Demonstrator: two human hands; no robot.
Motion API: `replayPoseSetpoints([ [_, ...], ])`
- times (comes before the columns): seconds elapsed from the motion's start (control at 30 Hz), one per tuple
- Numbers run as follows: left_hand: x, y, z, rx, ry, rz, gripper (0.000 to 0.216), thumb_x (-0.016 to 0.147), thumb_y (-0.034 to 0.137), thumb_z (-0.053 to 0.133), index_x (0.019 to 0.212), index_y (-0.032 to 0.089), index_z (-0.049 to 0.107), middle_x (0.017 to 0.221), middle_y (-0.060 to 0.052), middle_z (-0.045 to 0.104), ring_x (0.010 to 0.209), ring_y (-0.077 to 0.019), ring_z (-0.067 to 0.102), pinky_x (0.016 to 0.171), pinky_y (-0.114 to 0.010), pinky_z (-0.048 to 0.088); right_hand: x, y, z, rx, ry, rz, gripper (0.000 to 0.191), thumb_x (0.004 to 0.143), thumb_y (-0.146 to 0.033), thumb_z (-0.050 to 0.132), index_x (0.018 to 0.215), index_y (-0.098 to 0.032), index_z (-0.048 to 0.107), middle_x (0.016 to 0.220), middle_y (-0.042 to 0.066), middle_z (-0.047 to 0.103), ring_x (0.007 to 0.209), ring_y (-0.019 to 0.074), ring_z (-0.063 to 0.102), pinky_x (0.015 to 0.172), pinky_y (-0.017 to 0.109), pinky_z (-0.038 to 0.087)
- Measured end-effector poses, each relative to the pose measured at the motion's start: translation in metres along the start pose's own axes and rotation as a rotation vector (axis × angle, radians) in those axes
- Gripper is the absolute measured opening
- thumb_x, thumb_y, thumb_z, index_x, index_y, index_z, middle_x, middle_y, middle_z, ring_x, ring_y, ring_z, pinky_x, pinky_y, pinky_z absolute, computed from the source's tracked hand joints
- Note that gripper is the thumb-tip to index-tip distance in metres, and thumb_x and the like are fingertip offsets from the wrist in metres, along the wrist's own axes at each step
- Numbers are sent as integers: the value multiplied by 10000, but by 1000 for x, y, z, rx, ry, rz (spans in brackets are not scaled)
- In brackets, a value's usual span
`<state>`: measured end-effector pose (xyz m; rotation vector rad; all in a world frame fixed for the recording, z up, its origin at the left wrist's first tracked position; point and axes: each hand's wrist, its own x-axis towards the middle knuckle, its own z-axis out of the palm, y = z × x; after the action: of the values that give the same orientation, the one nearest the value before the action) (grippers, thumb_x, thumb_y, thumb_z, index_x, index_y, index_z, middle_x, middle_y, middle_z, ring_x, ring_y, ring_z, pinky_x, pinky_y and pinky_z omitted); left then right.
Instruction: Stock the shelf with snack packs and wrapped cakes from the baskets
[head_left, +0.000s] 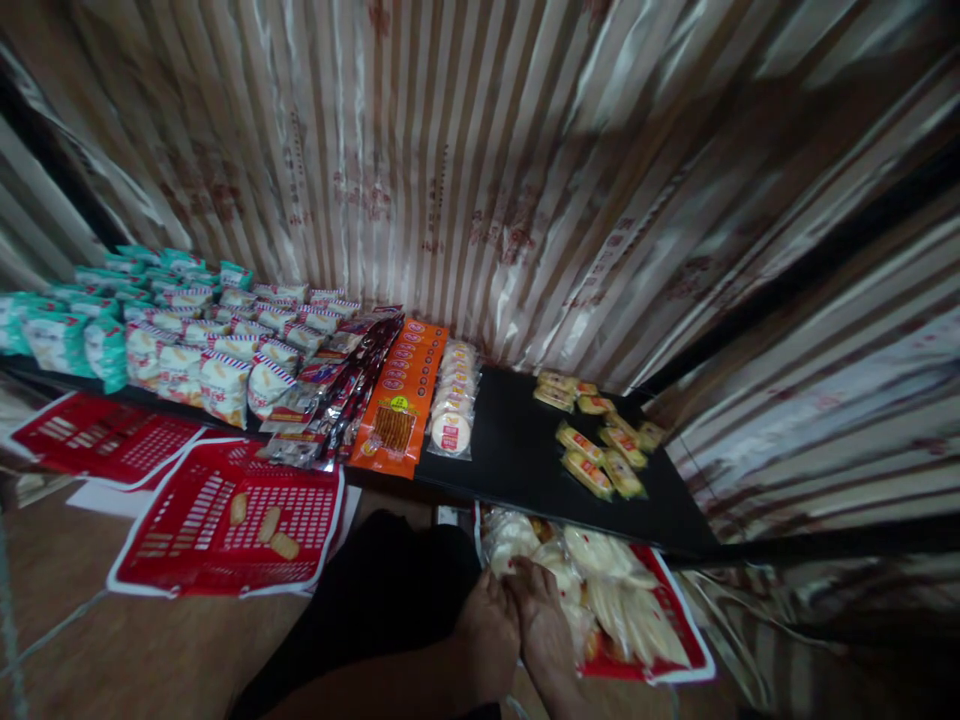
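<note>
My left hand [489, 615] and my right hand [534, 597] are close together at the near edge of a red basket. Their fingers are curled in, and whatever they pinch is hidden. Right beyond the fingertips lie clear packets of round white crackers [514, 535]. More of these packets, stacked in rows [626, 605], fill the red basket [694, 650], which sits partly under the black shelf's front edge.
The black shelf [510, 430] carries teal bags [56, 340], white striped bags [225, 385], dark red packets [330, 390], an orange packet [401, 400], a row of round crackers [450, 430] and several small yellow packets [585, 470]. Another red basket [184, 555] holds a few biscuits. Striped curtains [420, 150] hang behind.
</note>
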<state>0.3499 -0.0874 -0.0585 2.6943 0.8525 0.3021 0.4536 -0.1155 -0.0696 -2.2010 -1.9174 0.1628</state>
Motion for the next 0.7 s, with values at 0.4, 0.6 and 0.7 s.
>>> replayPoseSetpoints([
  [0.4,-17,-4,-14,-169,-170,-53,432,770,273,508,1107,9,562,1285,-232,480,1215,-316,408,1008,-420,322,5,29,-25,-178,-139,149,336,820,-166,338,957,-249,633,1119,81,622,759,193,643,584,282,449],
  [0.6,-5,-17,-15,-223,-200,-18,312,733,290,558,985,120,627,1047,-111,623,1020,-254,522,893,-365,387,13,28,-35,-95,-198,188,318,861,-208,319,860,-199,637,1031,84,638,827,185,642,660,253,427],
  [0.7,-3,-15,-20,-295,-191,-66,289,739,283,552,956,117,645,1108,-122,611,1064,-260,509,929,-355,376,16,29,-40,-103,-215,191,325,846,-147,323,984,-199,613,1144,83,600,907,182,628,703,243,422],
])
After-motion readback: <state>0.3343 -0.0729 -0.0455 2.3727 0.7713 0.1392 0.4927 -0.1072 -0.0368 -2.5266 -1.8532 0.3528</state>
